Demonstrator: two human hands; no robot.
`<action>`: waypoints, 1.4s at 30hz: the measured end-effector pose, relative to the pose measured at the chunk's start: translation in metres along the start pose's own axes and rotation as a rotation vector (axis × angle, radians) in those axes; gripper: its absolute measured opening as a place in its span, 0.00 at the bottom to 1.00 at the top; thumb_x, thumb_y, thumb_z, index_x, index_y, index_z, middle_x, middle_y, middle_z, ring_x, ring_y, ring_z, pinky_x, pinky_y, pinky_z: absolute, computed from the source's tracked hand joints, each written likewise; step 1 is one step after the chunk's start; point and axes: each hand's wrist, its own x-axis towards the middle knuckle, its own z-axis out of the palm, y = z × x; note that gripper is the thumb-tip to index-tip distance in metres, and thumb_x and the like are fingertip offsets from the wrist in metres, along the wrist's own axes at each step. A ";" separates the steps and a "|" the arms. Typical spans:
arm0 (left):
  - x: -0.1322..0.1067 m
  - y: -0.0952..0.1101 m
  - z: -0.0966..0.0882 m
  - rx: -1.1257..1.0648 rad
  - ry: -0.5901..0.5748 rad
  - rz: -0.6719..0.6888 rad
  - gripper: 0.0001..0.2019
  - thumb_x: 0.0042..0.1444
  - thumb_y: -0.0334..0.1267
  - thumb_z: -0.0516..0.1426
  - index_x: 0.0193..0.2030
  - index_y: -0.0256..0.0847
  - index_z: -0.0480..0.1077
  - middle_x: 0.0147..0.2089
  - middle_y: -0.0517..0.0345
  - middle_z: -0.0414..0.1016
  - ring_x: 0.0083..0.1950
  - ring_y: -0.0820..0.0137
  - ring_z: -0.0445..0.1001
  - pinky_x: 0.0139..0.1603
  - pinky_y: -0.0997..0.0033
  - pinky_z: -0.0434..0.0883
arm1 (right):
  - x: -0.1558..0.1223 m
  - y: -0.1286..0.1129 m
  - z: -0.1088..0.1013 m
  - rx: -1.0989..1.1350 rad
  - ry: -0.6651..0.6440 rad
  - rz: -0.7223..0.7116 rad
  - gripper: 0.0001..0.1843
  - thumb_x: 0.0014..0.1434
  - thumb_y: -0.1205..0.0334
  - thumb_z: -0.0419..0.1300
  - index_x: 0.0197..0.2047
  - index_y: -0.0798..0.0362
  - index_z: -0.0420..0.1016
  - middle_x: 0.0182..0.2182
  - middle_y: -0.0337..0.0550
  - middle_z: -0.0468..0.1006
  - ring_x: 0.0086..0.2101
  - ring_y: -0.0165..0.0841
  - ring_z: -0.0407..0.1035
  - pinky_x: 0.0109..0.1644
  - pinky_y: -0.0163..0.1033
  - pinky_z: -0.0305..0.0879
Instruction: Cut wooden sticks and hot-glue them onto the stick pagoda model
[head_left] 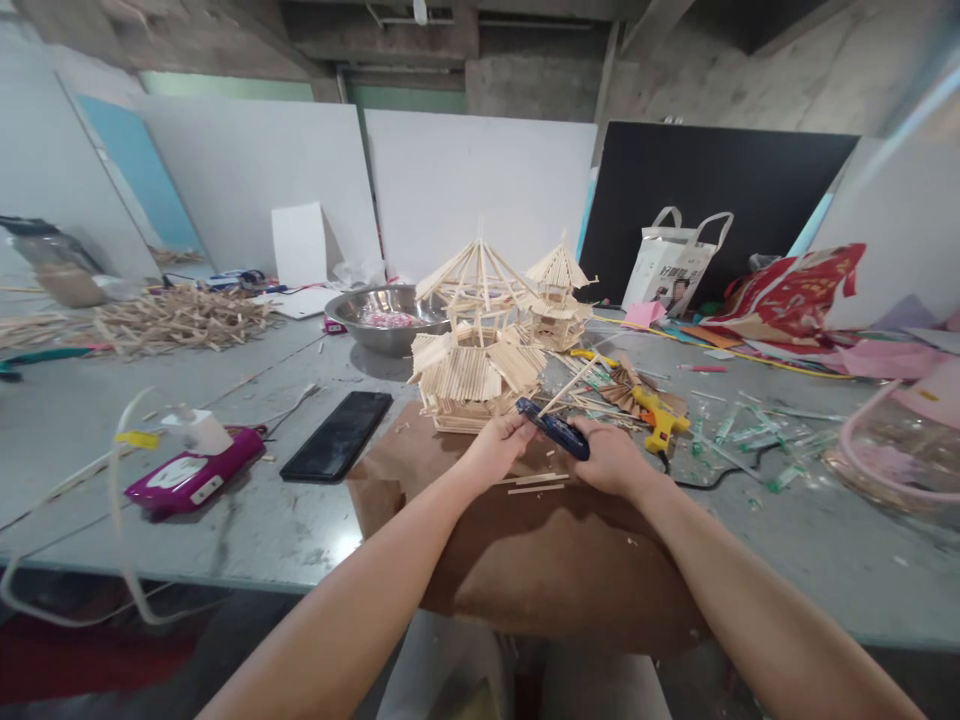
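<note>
The desk [300,530] is the largest thing, and over its front edge a brown sheet [555,590] is spread. At the far part of this sheet stands a pavilion model [461,375] made of pale sticks, upright, with a smaller tower [559,320] behind it to the right. A metal basin [382,340] is behind, on the left side.

The hands are before the model, close together. The right hand [611,458] is curled around the handle end of a blue tool [559,430]; the left hand [504,448] has its fingers drawn together at the tool's other end, where they seem to pinch a thin stick [574,385] that slants up to the right. How far the tool's jaws are apart, I cannot tell.

A yellow glue gun [661,420] lies to the right. The smallest are cut pieces [536,490] below the hands.

In my judgement, the step is trimming this stick; the next move calls for a steady pinch and a firm squeeze.
</note>
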 end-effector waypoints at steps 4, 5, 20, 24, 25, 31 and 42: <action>-0.002 -0.004 0.002 0.392 0.213 0.157 0.08 0.49 0.40 0.50 0.30 0.40 0.67 0.23 0.60 0.64 0.25 0.74 0.60 0.26 0.77 0.55 | 0.001 -0.003 0.004 -0.022 0.018 0.023 0.18 0.45 0.57 0.51 0.41 0.52 0.64 0.35 0.47 0.73 0.35 0.39 0.67 0.38 0.39 0.58; -0.002 -0.005 0.002 0.453 0.236 0.149 0.09 0.50 0.40 0.49 0.30 0.40 0.68 0.22 0.60 0.64 0.24 0.74 0.59 0.26 0.77 0.55 | 0.001 -0.004 0.004 -0.016 0.019 0.033 0.19 0.45 0.56 0.51 0.42 0.52 0.64 0.35 0.47 0.73 0.35 0.40 0.67 0.38 0.39 0.58; -0.001 -0.002 0.001 -0.172 -0.109 -0.133 0.16 0.46 0.49 0.52 0.24 0.36 0.63 0.11 0.70 0.48 0.12 0.83 0.42 0.13 0.80 0.42 | -0.002 0.004 0.001 0.238 0.036 -0.063 0.27 0.41 0.64 0.55 0.48 0.50 0.59 0.42 0.42 0.69 0.40 0.34 0.64 0.43 0.36 0.57; -0.003 0.002 -0.003 -0.304 -0.220 -0.242 0.16 0.43 0.49 0.54 0.24 0.36 0.63 0.10 0.72 0.46 0.11 0.85 0.38 0.12 0.81 0.39 | -0.003 0.004 0.000 0.218 0.004 -0.052 0.26 0.40 0.63 0.56 0.46 0.49 0.61 0.39 0.42 0.71 0.38 0.34 0.65 0.41 0.36 0.58; -0.003 0.003 -0.004 -0.314 -0.231 -0.254 0.16 0.43 0.49 0.54 0.24 0.35 0.63 0.10 0.72 0.46 0.11 0.85 0.38 0.12 0.81 0.39 | -0.003 0.004 0.000 0.206 0.000 -0.046 0.26 0.40 0.63 0.56 0.46 0.49 0.61 0.39 0.42 0.71 0.38 0.34 0.65 0.40 0.36 0.58; 0.000 0.000 -0.002 -0.129 -0.091 -0.163 0.16 0.47 0.49 0.50 0.24 0.36 0.62 0.12 0.71 0.47 0.12 0.83 0.41 0.14 0.80 0.43 | 0.000 0.003 0.002 0.053 -0.002 -0.011 0.22 0.41 0.63 0.54 0.44 0.52 0.63 0.38 0.45 0.73 0.38 0.38 0.66 0.40 0.37 0.57; -0.001 -0.003 0.001 0.436 0.153 0.225 0.14 0.53 0.41 0.45 0.30 0.36 0.68 0.25 0.59 0.66 0.29 0.73 0.63 0.31 0.75 0.59 | 0.001 -0.002 0.007 0.038 0.034 0.034 0.20 0.44 0.58 0.53 0.43 0.51 0.63 0.36 0.46 0.73 0.37 0.38 0.66 0.39 0.38 0.58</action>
